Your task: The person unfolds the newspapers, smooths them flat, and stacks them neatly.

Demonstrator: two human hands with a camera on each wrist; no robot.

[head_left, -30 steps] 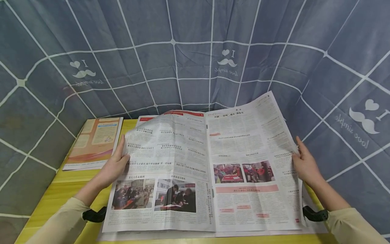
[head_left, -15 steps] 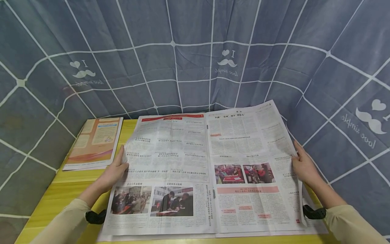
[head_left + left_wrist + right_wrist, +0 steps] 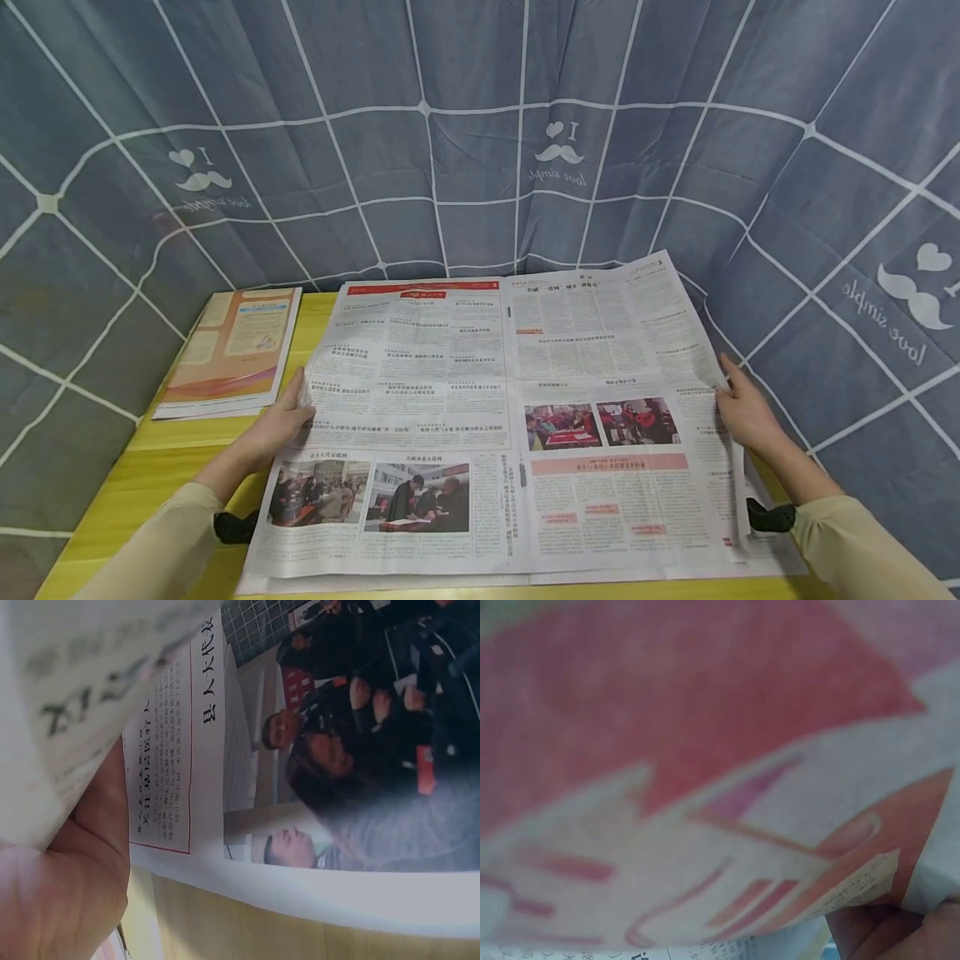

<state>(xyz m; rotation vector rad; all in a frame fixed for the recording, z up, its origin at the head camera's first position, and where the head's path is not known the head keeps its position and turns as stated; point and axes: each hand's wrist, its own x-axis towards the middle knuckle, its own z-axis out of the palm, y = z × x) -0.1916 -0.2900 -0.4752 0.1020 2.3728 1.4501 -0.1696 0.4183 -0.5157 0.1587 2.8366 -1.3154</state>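
A newspaper point(image 3: 405, 400) lies spread wide before me, with printed columns and photos on both pages. Its left edge is pinched by my left hand point(image 3: 281, 425), thumb on top and the other fingers mostly hidden under the paper. On the opposite side, my right hand point(image 3: 748, 410) grips the right edge, where the page stands slightly raised and bent. In the left wrist view, part of the left hand point(image 3: 71, 889) shows beside a curled page. The right wrist view has a red and pink printed sheet point(image 3: 705, 712) close to the camera, with the right hand's fingers point(image 3: 870, 930) at its lower edge.
Under the newspaper is a yellow tabletop point(image 3: 150, 475). A stack of orange printed papers point(image 3: 228, 354) sits at the far left. Grey checked curtains point(image 3: 480, 150) enclose the table at the back and sides. Another sheet's edge point(image 3: 783, 558) shows beneath at the lower right.
The left page has come down from a bulging curve to lie flatter, and the right page's top corner has dropped. Both hands have shifted slightly downward, still holding the edges.
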